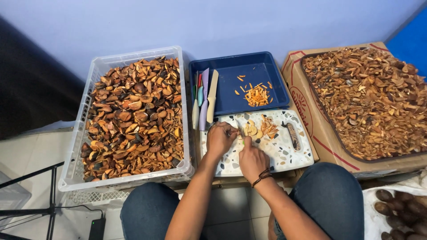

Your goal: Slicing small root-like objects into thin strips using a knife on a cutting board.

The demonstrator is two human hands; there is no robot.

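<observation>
Watching mid-frame: my left hand pinches a small hard kernel; right hand closed, contents unclear. Light, stiff, slippery — I'd grip its edges.

both hands work over a speckled cutting board beside a shell-filled crate.

A plain pale wall runs across the far side, evenly lit and bare. Far right, a bright blue panel cuts in at an angle. On the left, a dark surface sits in shadow. Below it lies a pale tiled floor, where thin black stand legs cross and a cable runs to a small black box.
</observation>
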